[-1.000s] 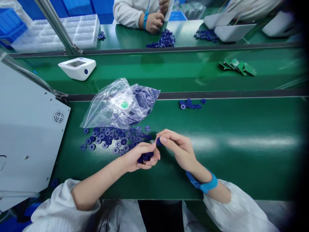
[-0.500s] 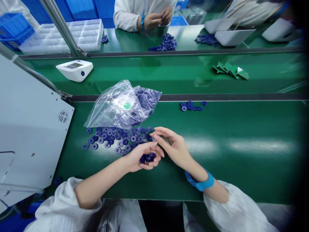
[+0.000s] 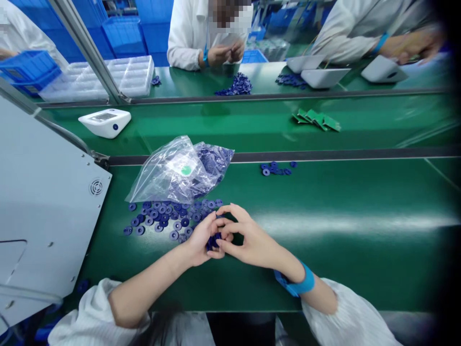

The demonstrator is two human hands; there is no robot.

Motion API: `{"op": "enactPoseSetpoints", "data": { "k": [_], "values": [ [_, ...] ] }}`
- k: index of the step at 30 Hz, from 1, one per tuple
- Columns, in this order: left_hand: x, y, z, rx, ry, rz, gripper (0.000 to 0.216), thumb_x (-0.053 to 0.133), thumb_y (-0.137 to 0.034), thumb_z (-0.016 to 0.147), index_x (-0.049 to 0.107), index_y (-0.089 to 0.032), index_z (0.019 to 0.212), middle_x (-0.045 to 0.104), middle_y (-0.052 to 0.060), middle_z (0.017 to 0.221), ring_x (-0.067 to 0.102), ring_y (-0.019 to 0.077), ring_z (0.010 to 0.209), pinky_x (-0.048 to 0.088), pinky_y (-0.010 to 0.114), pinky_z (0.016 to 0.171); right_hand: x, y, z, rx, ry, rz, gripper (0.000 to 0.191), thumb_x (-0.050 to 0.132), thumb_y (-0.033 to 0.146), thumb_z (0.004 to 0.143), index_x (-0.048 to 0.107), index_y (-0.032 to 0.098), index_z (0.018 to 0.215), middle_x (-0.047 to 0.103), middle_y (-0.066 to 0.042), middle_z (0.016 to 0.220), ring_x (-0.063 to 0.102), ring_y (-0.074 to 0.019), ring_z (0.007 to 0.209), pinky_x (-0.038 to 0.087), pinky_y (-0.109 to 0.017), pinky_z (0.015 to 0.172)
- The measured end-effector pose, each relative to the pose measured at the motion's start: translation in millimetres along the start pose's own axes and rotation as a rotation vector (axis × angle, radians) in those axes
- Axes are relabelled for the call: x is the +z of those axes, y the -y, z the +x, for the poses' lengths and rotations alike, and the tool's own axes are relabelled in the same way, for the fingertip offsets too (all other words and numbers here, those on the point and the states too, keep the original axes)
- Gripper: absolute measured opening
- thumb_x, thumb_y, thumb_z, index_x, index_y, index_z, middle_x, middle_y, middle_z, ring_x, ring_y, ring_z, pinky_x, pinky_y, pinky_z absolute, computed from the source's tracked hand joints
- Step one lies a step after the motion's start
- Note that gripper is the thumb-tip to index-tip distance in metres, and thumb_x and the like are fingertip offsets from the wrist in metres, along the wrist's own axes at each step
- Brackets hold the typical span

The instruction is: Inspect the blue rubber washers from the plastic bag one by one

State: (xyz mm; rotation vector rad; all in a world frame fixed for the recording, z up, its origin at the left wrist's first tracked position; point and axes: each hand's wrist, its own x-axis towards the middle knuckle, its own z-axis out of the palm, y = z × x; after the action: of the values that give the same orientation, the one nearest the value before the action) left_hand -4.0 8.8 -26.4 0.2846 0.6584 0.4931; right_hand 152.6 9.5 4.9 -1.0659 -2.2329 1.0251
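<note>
Small dark blue discs (image 3: 213,241), several together, rest in my cupped left hand (image 3: 199,244), whose fingers curl around them. Over that palm reaches my right hand (image 3: 254,240), thumb and fingertips bent close together at the discs. Whatever sits between those fingertips is too small and covered to make out. More blue discs with centre holes (image 3: 158,216) lie scattered on the green bench left of and beyond my hands. Just behind them sits a clear plastic bag (image 3: 162,173) filled with similar blue pieces and bearing a green dot.
Further blue discs (image 3: 273,169) lie near the dark rail. Beyond it are a white device (image 3: 104,122) and several green boards (image 3: 317,118). A grey metal housing (image 3: 43,202) stands at left. Across the bench, a co-worker's hands (image 3: 225,53) are near a pile of blue pieces (image 3: 237,85).
My right hand has moved left and down, from beside my left hand to over its palm, its fingertips now at the discs. The camera view has tilted up slightly.
</note>
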Motion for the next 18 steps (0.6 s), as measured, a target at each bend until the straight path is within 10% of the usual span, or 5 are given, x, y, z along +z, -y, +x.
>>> {"op": "enactPoseSetpoints", "data": {
  "k": [18],
  "values": [
    [3, -3, -2, 0.064, 0.049, -0.125, 0.044, 0.064, -0.056, 0.078, 0.051, -0.014, 0.078, 0.048, -0.001, 0.063, 0.041, 0.0064, 0.044, 0.014, 0.012, 0.028, 1, -14, 4, -0.21, -0.408, -0.103, 0.012, 0.056, 0.012, 0.091, 0.065, 0.02, 0.091, 0.064, -0.004, 0.101, 0.059, -0.0164, 0.097, 0.049, -0.039, 0.094]
  ]
}}
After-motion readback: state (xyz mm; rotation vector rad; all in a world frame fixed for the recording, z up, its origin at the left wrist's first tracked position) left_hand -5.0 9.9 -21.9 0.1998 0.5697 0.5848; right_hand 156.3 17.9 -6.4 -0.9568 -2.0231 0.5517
